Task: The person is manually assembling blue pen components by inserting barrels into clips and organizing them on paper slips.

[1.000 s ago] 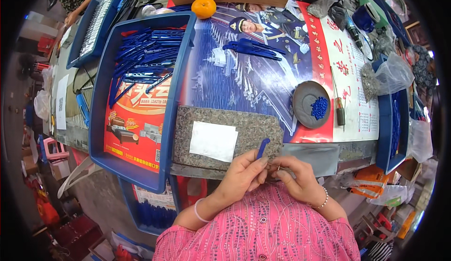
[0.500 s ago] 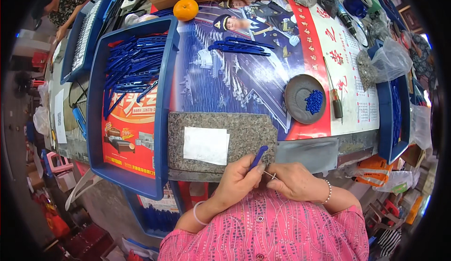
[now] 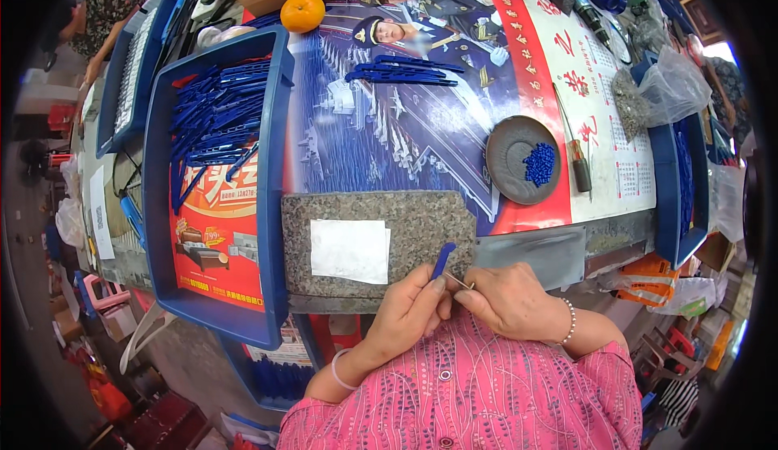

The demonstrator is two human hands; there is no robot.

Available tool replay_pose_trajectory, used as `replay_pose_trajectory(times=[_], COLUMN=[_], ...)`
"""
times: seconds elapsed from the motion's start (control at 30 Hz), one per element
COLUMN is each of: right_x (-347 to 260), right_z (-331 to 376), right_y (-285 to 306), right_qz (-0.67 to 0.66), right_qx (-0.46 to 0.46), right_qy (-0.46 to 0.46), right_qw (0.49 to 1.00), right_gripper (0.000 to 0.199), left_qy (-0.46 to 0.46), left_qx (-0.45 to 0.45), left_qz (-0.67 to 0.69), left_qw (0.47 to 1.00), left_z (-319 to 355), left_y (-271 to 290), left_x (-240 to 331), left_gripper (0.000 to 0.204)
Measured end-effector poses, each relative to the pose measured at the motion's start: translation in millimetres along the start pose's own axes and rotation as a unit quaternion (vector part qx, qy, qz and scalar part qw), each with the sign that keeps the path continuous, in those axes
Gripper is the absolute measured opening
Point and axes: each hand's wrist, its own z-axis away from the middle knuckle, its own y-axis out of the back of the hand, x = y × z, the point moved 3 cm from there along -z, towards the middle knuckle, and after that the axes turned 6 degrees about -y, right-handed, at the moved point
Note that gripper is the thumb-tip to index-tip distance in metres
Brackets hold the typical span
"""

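Your left hand (image 3: 412, 302) had the blue plastic piece (image 3: 442, 260) pinched between thumb and fingers, hooked end sticking up and away from you past the fingertips. Your right hand (image 3: 515, 300), just beside it, was closed on a thin metal tool (image 3: 459, 279), its shaft angled toward the left fingertips. Couldn't tell if the tip touched the piece; fingers hid that spot.

Both hands were in front of your pink shirt (image 3: 478, 369), by the near edge of the speckled stone slab (image 3: 433, 215). White paper (image 3: 350, 251) lay on the slab, left of the grip and a bit farther out. Beyond the slab: the poster (image 3: 340, 158), with a loose bunch of blue strips (image 3: 405, 70) well ahead of your hands.

Ahead and right of the grip, you had a round dark dish (image 3: 502, 162) with small blue bits (image 3: 540, 164) in it, and a screwdriver (image 3: 579, 170) right of that. Left of the grip, a big blue tray (image 3: 277, 158) held a pile of blue strips (image 3: 219, 106) at its far end and a red flyer (image 3: 215, 264) under them. The orange fruit (image 3: 302, 12) was past the tray's far corner. Another blue tray (image 3: 666, 207) was well off to your right.
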Motion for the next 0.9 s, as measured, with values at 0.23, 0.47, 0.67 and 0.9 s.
replay_pose_trajectory(times=[0.23,0.47,0.67,0.9], right_x=[0.7,2.3,3.2,1.5], right_z=[-3.1,-5.0,-8.4,-8.7], right_y=[-1.6,-3.1,-6.6,-12.6], right_qz=[0.011,0.024,-0.018,0.001], right_qx=[0.011,-0.007,0.002,0.013], right_qy=[0.004,-0.026,-0.011,-0.029], right_qw=[1.000,0.999,1.000,0.999], right_gripper=[0.033,0.027,0.036,0.036], left_qy=[-0.018,-0.080,-0.138,-0.186], left_qx=[0.020,0.035,0.056,0.069], left_qz=[-0.066,-0.168,-0.312,-0.379], left_qw=[0.997,0.982,0.938,0.904], left_z=[0.5,-2.3,-2.7,-2.2], left_y=[-0.5,2.3,4.0,2.5], left_x=[0.7,-3.8,3.0,3.0], left_gripper=[0.018,0.016,0.011,0.010])
